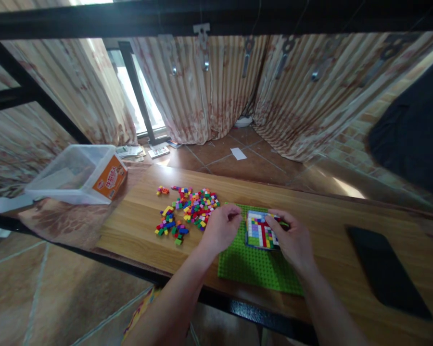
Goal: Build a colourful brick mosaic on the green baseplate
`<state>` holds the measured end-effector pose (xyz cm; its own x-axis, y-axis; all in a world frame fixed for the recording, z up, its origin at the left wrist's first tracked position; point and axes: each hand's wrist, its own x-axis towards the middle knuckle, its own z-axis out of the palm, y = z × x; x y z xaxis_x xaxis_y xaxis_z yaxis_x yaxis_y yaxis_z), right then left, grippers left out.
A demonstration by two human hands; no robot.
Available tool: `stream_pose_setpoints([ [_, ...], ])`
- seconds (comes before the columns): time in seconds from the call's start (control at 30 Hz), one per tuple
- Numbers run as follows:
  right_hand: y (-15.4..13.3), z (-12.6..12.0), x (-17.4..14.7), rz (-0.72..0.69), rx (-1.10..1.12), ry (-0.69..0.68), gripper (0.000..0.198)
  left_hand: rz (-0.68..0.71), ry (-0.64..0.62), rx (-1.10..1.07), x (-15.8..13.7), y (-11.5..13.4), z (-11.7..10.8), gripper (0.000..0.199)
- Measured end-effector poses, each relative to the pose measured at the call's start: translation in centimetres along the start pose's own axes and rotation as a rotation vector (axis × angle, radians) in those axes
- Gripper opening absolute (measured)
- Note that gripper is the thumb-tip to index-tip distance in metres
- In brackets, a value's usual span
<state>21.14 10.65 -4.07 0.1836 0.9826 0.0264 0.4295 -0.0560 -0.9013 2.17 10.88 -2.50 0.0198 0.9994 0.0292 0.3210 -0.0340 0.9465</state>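
A multicoloured brick panel (257,229), patterned in white, red, green, blue and yellow, is over the green studded baseplate (260,269). My right hand (294,238) grips the panel's right side, its thumb on the top face and fingers around the far edge. Whether the panel touches the baseplate I cannot tell. My left hand (222,226) is closed with its fingertips curled together, just left of the panel. Anything inside that pinch is too small or hidden to make out. Loose toy bricks (198,206) of many colours lie in a pile left of this hand.
The wooden table (137,226) carries a black phone-like slab (388,269) at the right. Beyond its left end stands a clear plastic bin (75,192) with an orange label. A black metal bar (216,19) crosses above, with hooks hanging from it. Patterned curtains (216,91) hang behind.
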Motion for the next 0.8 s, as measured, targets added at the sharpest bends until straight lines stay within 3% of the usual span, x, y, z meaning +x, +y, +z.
stream_pose_setpoints([
  [0.23, 0.4, 0.0, -0.1, -0.018, 0.049, 0.033, 0.047, -0.03, 0.276, 0.62, 0.7, -0.1, -3.2, 0.016],
  [0.37, -0.1, -0.5, -0.2, 0.024, 0.078, 0.099, 0.044, -0.016, 0.288, 0.871, 1.2, -0.4, -3.8, 0.017],
  [0.57, -0.5, -1.4, -0.4, 0.001, 0.049, 0.147, 0.037, -0.03, 0.229, 0.987, 1.6, -1.1, -3.3, 0.019],
  [0.8, -1.0, -2.0, -0.7, 0.052, 0.003, 0.18, 0.037, -0.036, 0.25, 0.869, 1.2, -1.3, -3.3, 0.015],
])
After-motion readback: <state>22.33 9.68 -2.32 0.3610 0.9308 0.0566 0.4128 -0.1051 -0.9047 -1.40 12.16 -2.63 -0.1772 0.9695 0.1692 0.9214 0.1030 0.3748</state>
